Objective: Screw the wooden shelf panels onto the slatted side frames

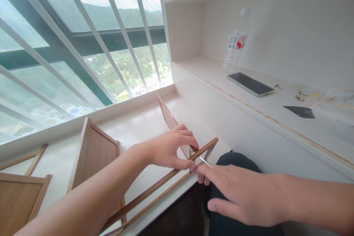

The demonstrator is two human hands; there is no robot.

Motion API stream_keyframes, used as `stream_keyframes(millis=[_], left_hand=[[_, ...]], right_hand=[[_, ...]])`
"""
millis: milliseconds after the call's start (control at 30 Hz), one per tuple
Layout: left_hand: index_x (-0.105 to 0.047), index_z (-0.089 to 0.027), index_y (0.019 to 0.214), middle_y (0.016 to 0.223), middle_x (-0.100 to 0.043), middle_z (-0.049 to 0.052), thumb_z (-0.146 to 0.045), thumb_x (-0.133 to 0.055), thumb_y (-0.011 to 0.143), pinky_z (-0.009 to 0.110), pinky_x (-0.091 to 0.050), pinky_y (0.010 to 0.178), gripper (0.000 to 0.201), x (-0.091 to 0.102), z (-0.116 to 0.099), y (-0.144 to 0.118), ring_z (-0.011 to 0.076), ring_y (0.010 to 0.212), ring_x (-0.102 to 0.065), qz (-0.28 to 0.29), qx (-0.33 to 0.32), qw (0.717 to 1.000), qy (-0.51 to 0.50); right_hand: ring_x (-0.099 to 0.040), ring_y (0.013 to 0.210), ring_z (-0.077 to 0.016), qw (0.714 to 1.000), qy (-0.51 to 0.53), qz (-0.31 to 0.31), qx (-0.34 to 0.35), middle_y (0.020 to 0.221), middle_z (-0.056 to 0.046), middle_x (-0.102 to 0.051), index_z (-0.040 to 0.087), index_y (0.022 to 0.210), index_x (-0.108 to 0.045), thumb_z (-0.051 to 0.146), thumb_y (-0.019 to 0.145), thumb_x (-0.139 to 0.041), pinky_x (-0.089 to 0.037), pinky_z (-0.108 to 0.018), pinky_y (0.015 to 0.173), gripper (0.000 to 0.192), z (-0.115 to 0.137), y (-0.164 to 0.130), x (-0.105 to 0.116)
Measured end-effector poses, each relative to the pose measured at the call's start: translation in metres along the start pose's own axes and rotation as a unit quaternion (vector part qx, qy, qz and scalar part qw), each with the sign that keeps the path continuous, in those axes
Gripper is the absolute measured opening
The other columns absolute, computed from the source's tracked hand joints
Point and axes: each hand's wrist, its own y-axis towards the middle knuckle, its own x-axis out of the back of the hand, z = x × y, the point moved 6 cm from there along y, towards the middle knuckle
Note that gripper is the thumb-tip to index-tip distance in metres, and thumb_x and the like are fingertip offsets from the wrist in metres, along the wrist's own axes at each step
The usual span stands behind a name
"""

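Observation:
My left hand (174,149) is closed on a narrow brown wooden frame (149,190) near its corner. Its thumb presses on the upper bar, and its bent fingers reach the far side. A small part at those fingertips is too small to make out. A thin silver metal rod (205,162) runs from the frame's bar to my right hand (240,193), where its end is hidden behind the hand. The right index finger points at the frame close to the left thumb, other fingers curl below, and the right thumb stands apart.
Wooden panels (95,155) stand and lie on the white ledge (132,127) to the left, below a barred window (110,37). On the right shelf (199,67) are a plastic bottle (235,44), a phone (250,84), metal hardware (300,96), a dark flat piece (300,111) and clear plastic bags (337,99).

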Motion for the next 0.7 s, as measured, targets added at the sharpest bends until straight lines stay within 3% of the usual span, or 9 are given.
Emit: stream_keyframes(millis=[100,267,333,400,567,633,700], left_hand=[[-0.070,-0.022,0.105,0.100,-0.069,0.005,-0.040,-0.076,0.082,0.035,-0.046,0.096,0.029,0.000,0.000,0.000,0.0239,0.104,-0.054,0.000,0.005,1.000,0.003],[-0.071,-0.022,0.104,0.097,-0.069,0.006,-0.036,-0.076,0.081,0.035,-0.047,0.095,0.028,0.000,-0.003,0.000,0.0246,0.103,-0.053,0.002,0.013,1.000,0.010],[-0.071,-0.021,0.103,0.097,-0.068,0.006,-0.036,-0.076,0.081,0.035,-0.047,0.095,0.027,0.000,-0.003,0.000,0.0249,0.103,-0.053,0.002,0.017,1.000,0.015],[-0.071,-0.021,0.103,0.098,-0.068,0.006,-0.036,-0.076,0.081,0.035,-0.047,0.095,0.027,0.000,-0.004,0.000,0.0251,0.105,-0.053,0.001,0.021,1.000,0.017],[-0.071,-0.021,0.104,0.100,-0.069,0.006,-0.037,-0.074,0.082,0.035,-0.048,0.097,0.027,-0.001,-0.006,-0.002,0.0252,0.108,-0.052,0.002,0.022,1.000,0.020],[-0.071,-0.022,0.105,0.100,-0.069,0.006,-0.037,-0.073,0.083,0.036,-0.047,0.098,0.027,-0.002,-0.006,-0.003,0.0254,0.109,-0.052,0.001,0.024,0.999,0.023],[-0.071,-0.022,0.105,0.102,-0.069,0.006,-0.036,-0.072,0.082,0.035,-0.047,0.099,0.026,-0.003,-0.005,-0.004,0.0253,0.110,-0.052,0.000,0.019,1.000,0.023]], right_hand=[[-0.064,0.114,-0.0252,0.995,0.098,0.002,-0.004,0.129,-0.012,-0.064,0.020,0.140,-0.048,0.032,0.093,-0.062,-0.050,-0.036,0.097,0.051,0.001,0.001,0.001],[-0.061,0.088,-0.0177,0.977,0.210,0.022,-0.045,0.114,-0.007,-0.066,0.025,0.129,-0.057,0.029,0.091,-0.063,-0.050,-0.033,0.083,0.038,-0.001,0.002,-0.005],[-0.060,0.087,-0.0169,0.955,0.293,0.013,-0.045,0.107,-0.005,-0.066,0.023,0.119,-0.062,0.029,0.091,-0.064,-0.049,-0.032,0.082,0.029,-0.001,0.004,-0.010],[-0.061,0.088,-0.0166,0.909,0.415,-0.004,-0.026,0.101,-0.005,-0.066,0.019,0.106,-0.065,0.032,0.090,-0.065,-0.049,-0.030,0.077,0.021,0.002,0.007,-0.016],[-0.064,0.073,-0.0142,0.749,0.661,-0.039,0.021,0.092,-0.006,-0.067,0.017,0.094,-0.055,0.039,0.091,-0.068,-0.046,-0.025,0.062,0.025,0.019,0.017,-0.035],[-0.062,0.069,-0.0130,0.712,0.699,-0.069,0.014,0.090,-0.005,-0.068,0.018,0.091,-0.053,0.038,0.093,-0.066,-0.045,-0.025,0.061,0.024,0.021,0.022,-0.041],[-0.059,0.066,-0.0126,0.705,0.698,-0.120,0.015,0.083,-0.004,-0.068,0.018,0.084,-0.052,0.041,0.095,-0.064,-0.044,-0.025,0.060,0.027,0.016,0.028,-0.043]])
